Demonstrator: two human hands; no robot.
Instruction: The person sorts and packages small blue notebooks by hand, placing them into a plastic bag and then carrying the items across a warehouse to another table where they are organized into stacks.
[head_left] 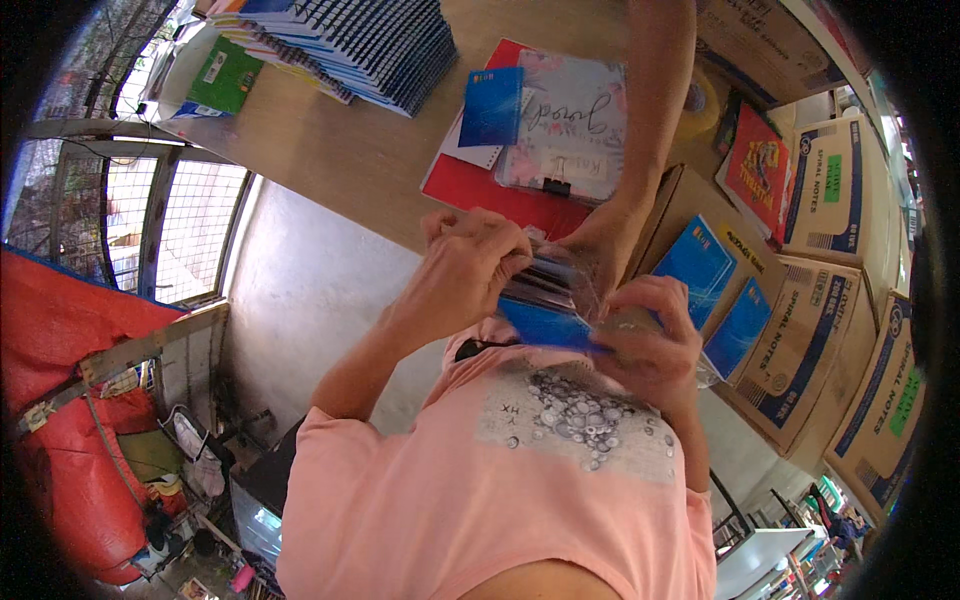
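Note:
Close to my chest is a small stack of blue-covered notebooks (pixel 545 325), its page edges facing up, with clear plastic film around it. At its left end, my left hand (pixel 475 262) is closed, fingers pinching the film's edge. My right hand (pixel 652 335) is curled around the right end of the wrapped stack, partly blurred; its fingers grip the film and the stack. From across the table, another person's hand (pixel 595 250) reaches in and touches the stack's far side, between my two hands. Its fingertips are partly hidden.
A tall pile of spiral notebooks (pixel 375 50) stands at the far left of the table (pixel 310 160). Beyond my hands lie a red folder (pixel 450 190), a floral clear pouch (pixel 570 110) and a blue notebook (pixel 492 105). Cardboard boxes (pixel 800 350) crowd the right side.

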